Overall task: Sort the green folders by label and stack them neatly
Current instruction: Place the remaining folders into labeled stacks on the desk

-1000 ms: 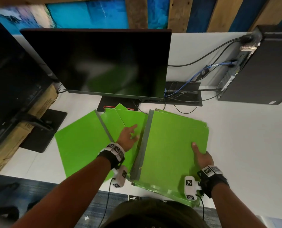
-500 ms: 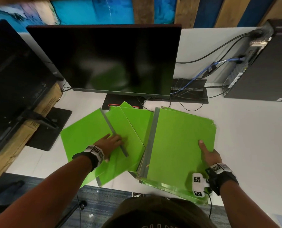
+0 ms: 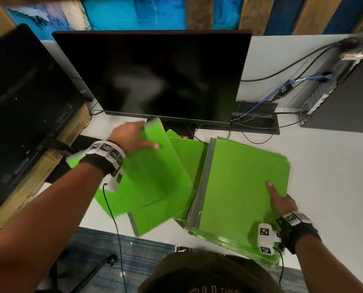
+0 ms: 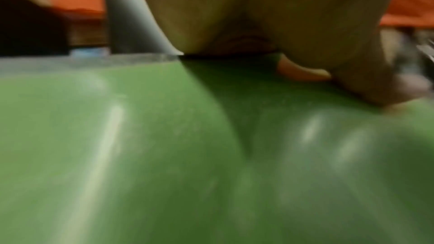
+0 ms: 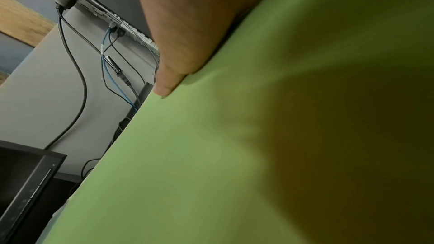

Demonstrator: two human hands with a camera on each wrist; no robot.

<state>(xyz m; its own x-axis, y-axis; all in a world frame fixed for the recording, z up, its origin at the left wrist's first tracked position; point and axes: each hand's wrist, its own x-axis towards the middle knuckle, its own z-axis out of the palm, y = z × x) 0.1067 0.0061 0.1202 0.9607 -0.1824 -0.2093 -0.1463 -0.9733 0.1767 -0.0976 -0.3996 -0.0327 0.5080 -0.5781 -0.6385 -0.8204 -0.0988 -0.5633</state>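
The left hand (image 3: 132, 135) grips the far corner of a folder (image 3: 146, 176), thumb on its green face and fingers curled over the edge; that end is blurred, above the loose folders (image 3: 187, 157) fanned out under and just right of this hand. The right hand (image 3: 282, 203) clamps the near right edge of the stack (image 3: 239, 182), thumb flat on top, fingers hidden beneath. Both piles lie on the table (image 3: 324, 166), touching between the hands. Beyond the left hand stands a monitor (image 3: 155, 75).
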